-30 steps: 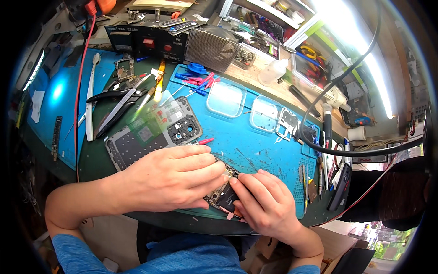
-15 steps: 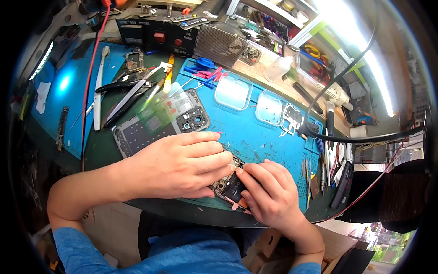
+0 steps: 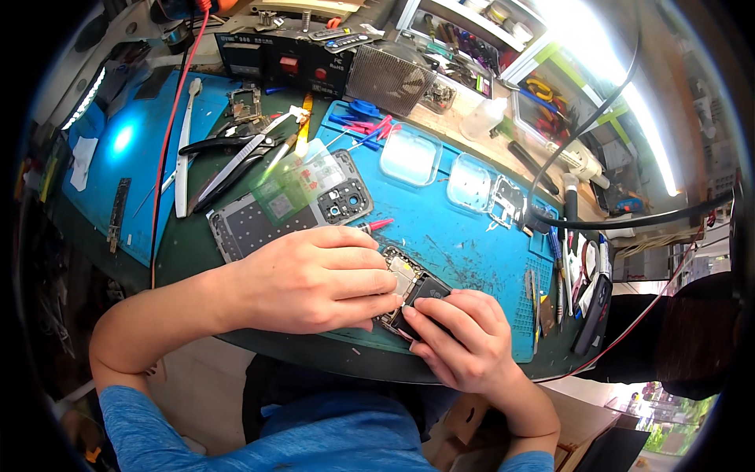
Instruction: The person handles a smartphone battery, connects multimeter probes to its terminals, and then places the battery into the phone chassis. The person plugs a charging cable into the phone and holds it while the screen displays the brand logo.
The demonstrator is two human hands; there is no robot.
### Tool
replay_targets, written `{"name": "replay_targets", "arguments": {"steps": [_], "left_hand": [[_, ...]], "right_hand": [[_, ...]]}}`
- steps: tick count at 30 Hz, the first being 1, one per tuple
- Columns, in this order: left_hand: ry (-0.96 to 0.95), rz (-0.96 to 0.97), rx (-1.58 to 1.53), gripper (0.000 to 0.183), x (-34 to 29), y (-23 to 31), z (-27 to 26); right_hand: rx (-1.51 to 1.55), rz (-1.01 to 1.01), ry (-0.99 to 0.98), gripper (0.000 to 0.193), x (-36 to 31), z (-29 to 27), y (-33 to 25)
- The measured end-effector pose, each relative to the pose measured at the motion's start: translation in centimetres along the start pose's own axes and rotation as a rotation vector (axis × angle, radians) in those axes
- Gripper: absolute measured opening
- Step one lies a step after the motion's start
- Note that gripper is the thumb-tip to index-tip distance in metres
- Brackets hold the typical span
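Observation:
An opened smartphone (image 3: 403, 271), its circuit board and black battery (image 3: 429, 290) bare, lies between my hands near the front of the blue mat. My left hand (image 3: 322, 275) reaches over the phone's left side, fingers closed together at its edge; the fingertips are partly hidden. On the right, my right hand (image 3: 465, 334) grips the phone's near right part, thumb below and index finger over the battery. A pink-tipped tool (image 3: 380, 225) pokes out beyond my left knuckles. Behind that hand lies a phone back housing (image 3: 259, 228) with a translucent green sheet (image 3: 287, 189) on it.
Pliers (image 3: 224, 146), a white-handled brush (image 3: 186, 149) and other tools lie at left. Two clear plastic trays (image 3: 412, 156) stand on the mat (image 3: 464, 244). A black cable (image 3: 629, 229) arcs across the right. Screwdrivers and tweezers lie along the right edge.
The phone has shifted and turned between my hands, showing more of its board. My right hand has curled further over the battery. More of the pink-tipped tool is visible.

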State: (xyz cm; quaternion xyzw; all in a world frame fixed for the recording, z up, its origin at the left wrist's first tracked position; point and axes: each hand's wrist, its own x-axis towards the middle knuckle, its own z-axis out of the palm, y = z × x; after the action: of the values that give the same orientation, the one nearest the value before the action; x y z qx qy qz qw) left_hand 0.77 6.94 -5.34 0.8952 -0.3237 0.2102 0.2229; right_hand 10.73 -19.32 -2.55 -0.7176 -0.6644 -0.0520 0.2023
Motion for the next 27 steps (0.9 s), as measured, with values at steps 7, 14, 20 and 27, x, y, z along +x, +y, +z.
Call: {"name": "replay_targets", "arguments": {"steps": [7, 14, 20, 27], "left_hand": [[-0.031, -0.027, -0.027, 0.038, 0.21, 0.01, -0.03], [-0.057, -0.044, -0.044, 0.038, 0.39, -0.15, -0.19], [-0.067, -0.049, -0.048, 0.037, 0.54, -0.18, -0.34], [-0.076, -0.038, -0.041, 0.037, 0.52, -0.23, -0.26]], "right_hand": [[0.032, 0.010, 0.008, 0.040, -0.18, 0.21, 0.20], [0.072, 0.041, 0.031, 0.041, -0.30, 0.37, 0.47], [0.099, 0.074, 0.011, 0.041, -0.17, 0.30, 0.51], [0.098, 0.056, 0.013, 0.042, -0.18, 0.23, 0.52]]}}
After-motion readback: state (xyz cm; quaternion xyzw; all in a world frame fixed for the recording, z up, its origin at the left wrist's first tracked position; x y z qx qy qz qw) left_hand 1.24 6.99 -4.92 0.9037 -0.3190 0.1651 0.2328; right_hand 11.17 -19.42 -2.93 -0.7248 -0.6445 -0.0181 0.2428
